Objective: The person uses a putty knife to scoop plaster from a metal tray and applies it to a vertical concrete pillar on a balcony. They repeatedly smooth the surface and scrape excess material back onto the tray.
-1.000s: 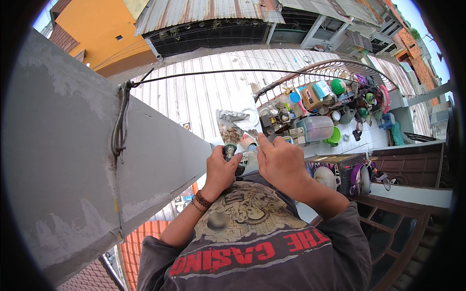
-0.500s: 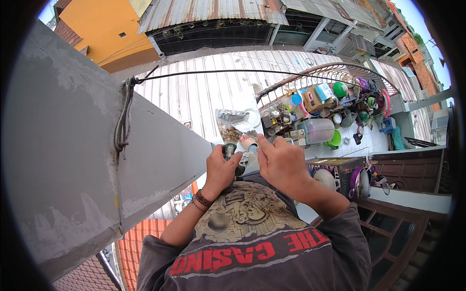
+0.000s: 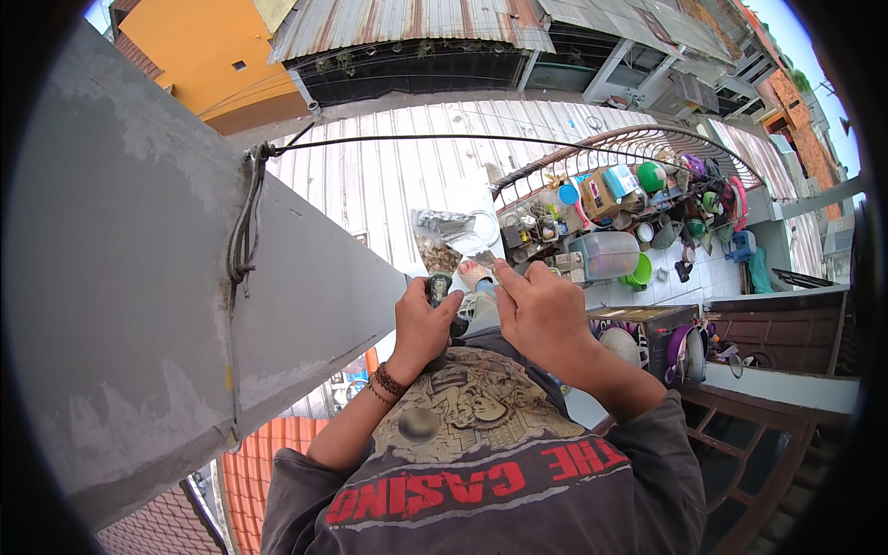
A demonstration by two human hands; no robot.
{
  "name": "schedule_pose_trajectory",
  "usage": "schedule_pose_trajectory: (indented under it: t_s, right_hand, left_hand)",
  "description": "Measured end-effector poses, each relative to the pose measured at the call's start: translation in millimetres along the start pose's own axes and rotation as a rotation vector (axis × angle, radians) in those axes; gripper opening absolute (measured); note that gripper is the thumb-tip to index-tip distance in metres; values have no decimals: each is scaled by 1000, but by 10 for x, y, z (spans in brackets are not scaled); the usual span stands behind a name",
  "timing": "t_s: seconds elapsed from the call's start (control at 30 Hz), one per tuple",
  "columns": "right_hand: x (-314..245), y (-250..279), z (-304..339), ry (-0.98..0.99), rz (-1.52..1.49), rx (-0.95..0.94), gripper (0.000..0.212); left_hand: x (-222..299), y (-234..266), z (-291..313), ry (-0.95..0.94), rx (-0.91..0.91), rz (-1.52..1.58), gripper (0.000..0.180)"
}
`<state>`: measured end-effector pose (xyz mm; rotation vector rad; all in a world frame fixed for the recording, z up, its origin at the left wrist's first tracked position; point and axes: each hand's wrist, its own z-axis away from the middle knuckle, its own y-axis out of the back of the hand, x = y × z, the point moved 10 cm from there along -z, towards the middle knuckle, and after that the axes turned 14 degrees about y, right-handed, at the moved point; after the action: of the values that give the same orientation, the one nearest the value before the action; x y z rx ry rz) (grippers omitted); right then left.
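My right hand (image 3: 548, 314) is closed round a scraper, whose flat metal blade (image 3: 484, 259) sticks out past the fingertips toward the left; its handle is hidden in the fist. Left of it, in front of my shirt, my left hand (image 3: 421, 324) is wrapped round a dark green-black, rounded thing (image 3: 439, 289) with pale smears on its top. The kind of that thing cannot be made out. The two hands are a short way apart. Below them show a foot (image 3: 474, 272) and a crumpled silvery sheet (image 3: 444, 223) beside a round white rim (image 3: 483, 228).
A grey plastered wall (image 3: 305, 277) slants close on my left, with a wire (image 3: 242, 231) tied round it and a dark cable (image 3: 416, 138) running right. A curved railing (image 3: 638, 129) borders crowded household goods, including a clear plastic box (image 3: 608, 254) and a green bucket (image 3: 638, 270).
The view has shifted slightly, so the wall sits a little further right. Both hands keep their hold; the right hand and scraper have moved very slightly right.
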<state>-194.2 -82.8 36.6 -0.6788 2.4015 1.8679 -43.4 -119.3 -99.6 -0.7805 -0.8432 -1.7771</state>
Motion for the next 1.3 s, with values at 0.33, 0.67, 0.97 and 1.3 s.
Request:
schedule_pose_trajectory:
  t_s: [0.33,0.67,0.97,1.3]
  right_hand:
    - [-33,101,-69,15,-46,48,28]
    - [266,131,-300,-93,-106,-158,27]
    - [1020,-171,-10,-590,-892,-349,30]
    - [936,-689,631,-812,-1390,-105,27]
  left_hand:
    - [127,41,85,-57,43,-41,30]
    - [185,96,104,-70,108,-155,40]
    - [151,166,131,-154,198,-117,35]
    - [157,227,134,-161,205,-58,34]
